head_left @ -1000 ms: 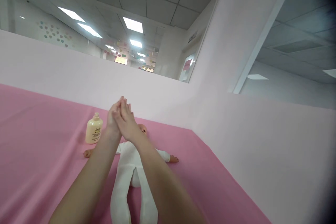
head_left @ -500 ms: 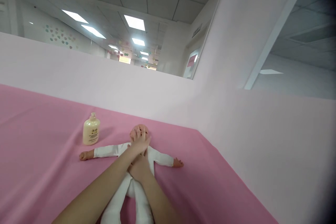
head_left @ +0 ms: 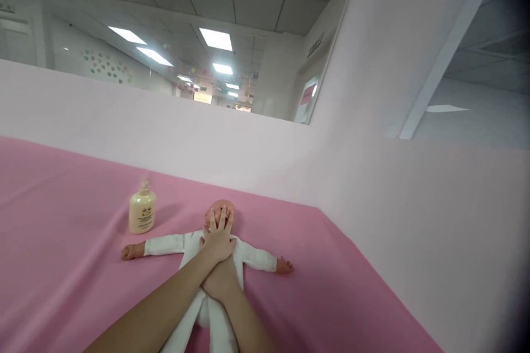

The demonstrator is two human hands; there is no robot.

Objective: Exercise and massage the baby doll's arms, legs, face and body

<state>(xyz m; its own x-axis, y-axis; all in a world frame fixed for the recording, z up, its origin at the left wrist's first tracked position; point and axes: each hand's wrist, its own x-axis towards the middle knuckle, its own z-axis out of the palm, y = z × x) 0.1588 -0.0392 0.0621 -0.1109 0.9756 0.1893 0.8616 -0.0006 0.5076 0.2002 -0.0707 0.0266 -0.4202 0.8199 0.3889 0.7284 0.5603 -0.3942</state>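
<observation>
A baby doll (head_left: 253, 257) in a white suit lies on its back on the pink cloth (head_left: 74, 281), arms spread wide. My left hand (head_left: 218, 237) rests on the doll's upper chest with its fingers spread over the face. My right hand (head_left: 221, 280) lies flat on the doll's torso, crossed under my left wrist, and its fingers are partly hidden. Neither hand grips anything. A cream lotion bottle (head_left: 142, 213) with a pump top stands upright just left of the doll's head, above the doll's outstretched arm.
A pale pink partition (head_left: 165, 138) runs along the back of the cloth, and another (head_left: 414, 231) closes in the right side. Beyond them are a tiled ceiling with light panels and a far room with heart decorations.
My hands were raised with palms pressed together above the doll. They came down onto it, left crossed over right, and the left hand's fingers have since spread over the face.
</observation>
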